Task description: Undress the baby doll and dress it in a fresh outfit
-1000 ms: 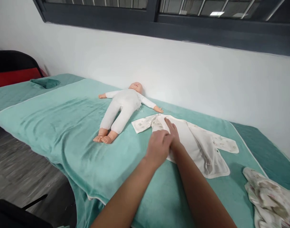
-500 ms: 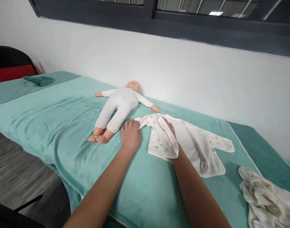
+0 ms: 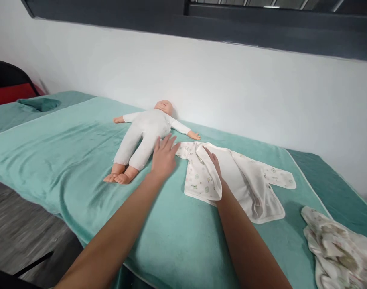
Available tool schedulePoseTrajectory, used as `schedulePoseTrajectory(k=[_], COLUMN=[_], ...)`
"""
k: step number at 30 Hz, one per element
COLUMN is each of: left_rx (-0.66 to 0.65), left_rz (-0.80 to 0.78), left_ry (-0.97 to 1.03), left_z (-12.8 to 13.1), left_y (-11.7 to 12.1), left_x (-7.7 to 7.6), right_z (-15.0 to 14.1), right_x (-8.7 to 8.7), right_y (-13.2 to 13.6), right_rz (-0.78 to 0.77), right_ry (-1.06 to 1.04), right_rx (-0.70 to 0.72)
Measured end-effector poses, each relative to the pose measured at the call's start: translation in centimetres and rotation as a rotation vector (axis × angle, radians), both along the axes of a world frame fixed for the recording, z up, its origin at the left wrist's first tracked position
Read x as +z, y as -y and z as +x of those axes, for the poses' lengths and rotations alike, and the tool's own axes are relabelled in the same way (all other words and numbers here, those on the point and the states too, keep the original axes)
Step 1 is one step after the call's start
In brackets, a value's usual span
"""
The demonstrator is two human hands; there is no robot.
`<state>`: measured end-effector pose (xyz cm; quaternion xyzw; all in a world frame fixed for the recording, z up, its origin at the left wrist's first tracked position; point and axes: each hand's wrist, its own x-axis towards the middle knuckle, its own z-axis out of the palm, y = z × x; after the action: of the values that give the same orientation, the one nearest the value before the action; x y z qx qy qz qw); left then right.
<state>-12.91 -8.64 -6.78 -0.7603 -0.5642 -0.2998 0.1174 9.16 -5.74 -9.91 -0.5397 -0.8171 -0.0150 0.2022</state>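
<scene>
A small printed baby jacket (image 3: 203, 176) lies spread on the green bed cover, its front open and both sleeves out to the sides. My right hand (image 3: 213, 160) is inside the open front, fingers extended and partly covered by the left flap. Beside the jacket's left sleeve is my left hand (image 3: 165, 156), fingers spread and holding nothing. Its fingertips overlap the sleeve end in view; I cannot tell whether they touch it. Just beyond, a baby doll (image 3: 153, 122) with a white cloth body lies on its back, head toward the wall.
A crumpled printed cloth (image 3: 339, 249) sits at the right front edge of the green cover (image 3: 177, 241). The white wall (image 3: 231, 88) borders the bed's far side. A black and red chair (image 3: 11, 82) stands at the far left.
My left hand has lifted off the jacket's left sleeve end, and its fingers have spread. My right hand stays within the jacket front. The view has shifted slightly.
</scene>
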Motion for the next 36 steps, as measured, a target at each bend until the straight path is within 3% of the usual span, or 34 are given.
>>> schedulePoseTrajectory(k=[3, 5, 11, 18, 23, 30, 33, 36], left_rx=[-0.162, -0.202, -0.031, -0.119, -0.027, -0.116, -0.082, -0.086], left_rz=[-0.059, -0.131, -0.243, -0.261, -0.415, -0.374, -0.481, -0.577], left_ry=[-0.057, -0.049, 0.018, 0.416, 0.586, 1.236, 1.467, 1.570], left_z=[1.8, 2.6, 2.8, 5.8, 8.2, 5.8, 4.6, 4.1], left_y=[1.0, 1.2, 1.2, 0.0, -2.0, -5.0, -5.6, -5.3], left_x=[-0.1, -0.1, 0.1, 0.5, 0.6, 0.2, 0.6, 1.1], right_z=[0.1, 0.1, 0.0, -0.6, -0.9, -2.1, -2.4, -2.5], right_x=[-0.2, -0.2, -0.3, 0.3, 1.5, 2.5, 2.8, 2.8], right_y=[-0.1, -0.3, -0.6, -0.4, -0.4, 0.6, 0.9, 0.9], right_rz=[-0.003, -0.023, -0.048, -0.109, -0.192, -0.186, -0.171, -0.181], right_ry=[0.001, 0.012, 0.046, 0.101, 0.151, 0.169, 0.159, 0.146], right_rx=[-0.018, -0.026, -0.050, -0.104, -0.138, -0.150, -0.159, -0.167])
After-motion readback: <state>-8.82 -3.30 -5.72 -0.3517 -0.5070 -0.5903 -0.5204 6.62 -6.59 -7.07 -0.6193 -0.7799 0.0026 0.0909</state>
